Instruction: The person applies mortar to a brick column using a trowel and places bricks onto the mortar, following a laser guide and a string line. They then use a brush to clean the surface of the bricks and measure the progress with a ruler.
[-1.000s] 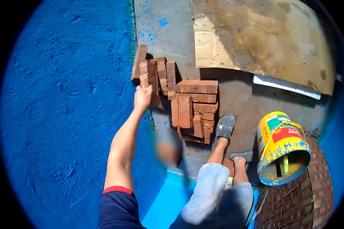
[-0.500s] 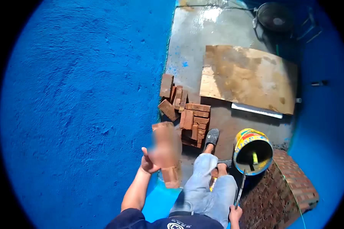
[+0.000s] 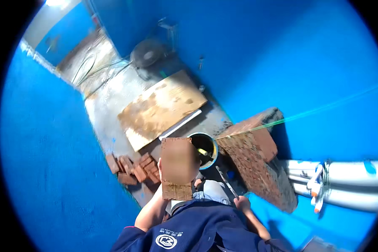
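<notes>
A reddish-brown brick is held up in front of my body, its middle smeared by a blur. The fingers of my left hand show at the brick's left edge, closed on it; the rest of the hand is behind it. Low at my right side, my right hand is wrapped around the end of a long, thin tool that points up and left toward the bucket. The bucket stands just beyond the brick, with a yellow-and-dark object inside. To the right is a low brick wall.
A loose brick lies on the wall, near a taut green string. Stacked bricks stand at left. Farther off are a stained board and a round fan. White pipes lie at right.
My view has swung to the right, so the wall and pipes show more. The brick in my left hand has come to the front of my body. My right hand still holds the tool.
</notes>
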{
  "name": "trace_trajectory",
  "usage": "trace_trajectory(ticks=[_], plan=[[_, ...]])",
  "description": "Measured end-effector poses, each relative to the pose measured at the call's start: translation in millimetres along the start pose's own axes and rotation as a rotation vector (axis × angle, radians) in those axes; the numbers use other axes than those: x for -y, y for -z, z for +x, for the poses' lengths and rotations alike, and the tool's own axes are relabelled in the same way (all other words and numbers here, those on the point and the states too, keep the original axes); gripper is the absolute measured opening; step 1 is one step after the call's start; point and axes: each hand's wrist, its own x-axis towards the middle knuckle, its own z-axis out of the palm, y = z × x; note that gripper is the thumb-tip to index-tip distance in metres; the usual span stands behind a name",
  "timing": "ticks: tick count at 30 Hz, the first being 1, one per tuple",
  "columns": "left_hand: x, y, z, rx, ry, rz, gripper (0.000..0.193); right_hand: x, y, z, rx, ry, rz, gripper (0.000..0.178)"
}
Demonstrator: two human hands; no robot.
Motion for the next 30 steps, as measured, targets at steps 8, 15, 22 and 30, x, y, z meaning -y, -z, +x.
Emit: trace_trajectory(ticks=[8,15,22,30], plan=[[-26,55,103,-0.309,0.481,1.041,0.054,-20,-90,-74,-0.196,-0.346,0.346,0.036],[137,7,169,0.216,0.996,1.585,0.091,24,-200,-160,-0.194,-0.761,0.929,0.034],[289,24,232,1.35,0.455,2.637,0.104,81,-258,-197,-0.192,-1.019,1.137,0.031],[396,100,319,1.732,0.381,2.678,0.104,109,-282,-199,-0.295,-1.249,1.424,0.038]])
